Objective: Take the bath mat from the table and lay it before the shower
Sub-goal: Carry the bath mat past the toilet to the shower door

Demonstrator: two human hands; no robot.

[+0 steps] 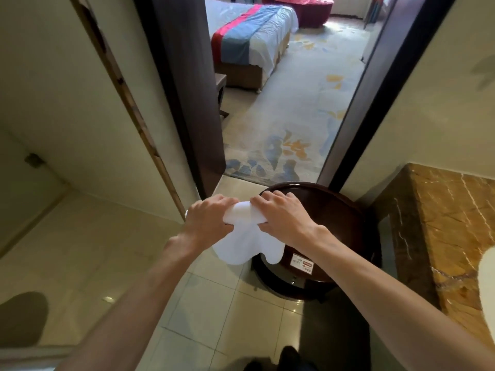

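A white bath mat [245,243] hangs bunched between both my hands at the left edge of a round dark wooden table [337,218]. My left hand [207,219] grips its left end with fingers curled over the top fold. My right hand [281,214] grips the right end the same way, above the tabletop. The lower part of the mat droops in loose folds past the table's rim toward the tiled floor.
A marble counter [452,226] stands to the right of the table. An open doorway [270,145] ahead leads to a carpeted bedroom with a bed [249,41]. A dark door [187,84] stands open at the left. Beige floor tiles [88,263] spread left and toward me.
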